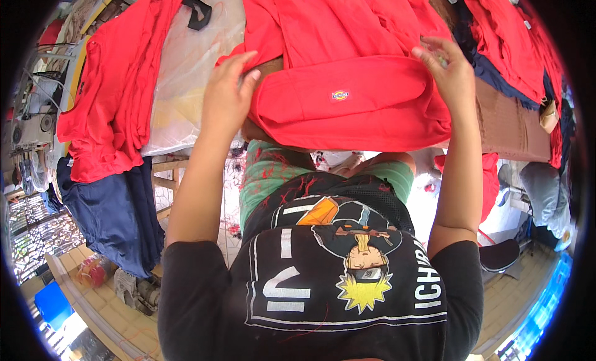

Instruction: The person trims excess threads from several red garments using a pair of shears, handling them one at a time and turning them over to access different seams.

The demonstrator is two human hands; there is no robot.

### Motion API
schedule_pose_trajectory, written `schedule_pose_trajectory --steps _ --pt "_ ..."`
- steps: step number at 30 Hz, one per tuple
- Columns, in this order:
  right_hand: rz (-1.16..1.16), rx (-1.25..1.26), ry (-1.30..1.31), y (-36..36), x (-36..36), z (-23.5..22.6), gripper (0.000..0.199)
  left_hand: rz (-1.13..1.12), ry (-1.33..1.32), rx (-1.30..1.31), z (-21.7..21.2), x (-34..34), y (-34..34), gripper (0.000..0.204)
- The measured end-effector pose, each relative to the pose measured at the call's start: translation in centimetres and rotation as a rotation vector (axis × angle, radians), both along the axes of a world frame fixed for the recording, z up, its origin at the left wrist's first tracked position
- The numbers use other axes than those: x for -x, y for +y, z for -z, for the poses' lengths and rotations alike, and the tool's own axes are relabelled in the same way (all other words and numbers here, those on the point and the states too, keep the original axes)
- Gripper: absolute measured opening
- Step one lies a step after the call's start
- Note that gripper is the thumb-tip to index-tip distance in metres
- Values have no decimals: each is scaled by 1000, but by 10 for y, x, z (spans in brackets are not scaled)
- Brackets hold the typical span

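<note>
1. Where the far left of the bench (186, 63) begins, a pile of red garments (115, 81) lies spread over its edge; a dark blue garment (115, 212) hangs below that pile, draping toward the floor; a sheet of clear plastic (186, 57) covers the bench surface just beside the pile.
2. Next comes the left hand (226, 94), its forearm rising from the lower edge of the view; the palm lies flat on the left end of the folded red garment (347, 103), and the fingers (243, 66) are stretched out and close together, pressing on the cloth rather than closing round it; I cannot tell whether the thumb hooks under the edge.
3. At the middle, the folded red garment lies at the near edge of the bench, between the two hands and just above the person's chest; its near fold forms a long rounded band with a small label sewn on; more red cloth (335, 19) is heaped behind it, touching it.
4. Further right, the right hand (450, 72) rests on the right end of the same garment; its fingers (431, 50) are curled loosely, tips on the upper edge of the fold, seemingly pinching the cloth lightly.
5. At the far right, a brown surface (509, 128) shows beside the hand; more red and dark blue garments (509, 44) lie above it.
</note>
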State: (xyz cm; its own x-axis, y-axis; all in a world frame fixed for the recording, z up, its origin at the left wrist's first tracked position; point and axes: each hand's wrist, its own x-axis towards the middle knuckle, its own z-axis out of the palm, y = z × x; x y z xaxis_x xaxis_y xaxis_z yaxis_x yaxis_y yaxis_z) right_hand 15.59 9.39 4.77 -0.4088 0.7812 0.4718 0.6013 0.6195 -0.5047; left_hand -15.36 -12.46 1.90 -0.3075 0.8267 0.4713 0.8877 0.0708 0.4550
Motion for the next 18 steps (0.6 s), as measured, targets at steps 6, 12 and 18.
schedule_pose_trajectory --steps 6,12,18 --pt "-293 355 14 -76 57 -19 34 334 -100 45 -16 -45 19 19" --pt "-451 513 61 -85 72 30 21 331 -55 97 21 -59 35 13" --pt "-486 534 -27 -85 67 30 15 253 -178 146 15 -59 35 10"
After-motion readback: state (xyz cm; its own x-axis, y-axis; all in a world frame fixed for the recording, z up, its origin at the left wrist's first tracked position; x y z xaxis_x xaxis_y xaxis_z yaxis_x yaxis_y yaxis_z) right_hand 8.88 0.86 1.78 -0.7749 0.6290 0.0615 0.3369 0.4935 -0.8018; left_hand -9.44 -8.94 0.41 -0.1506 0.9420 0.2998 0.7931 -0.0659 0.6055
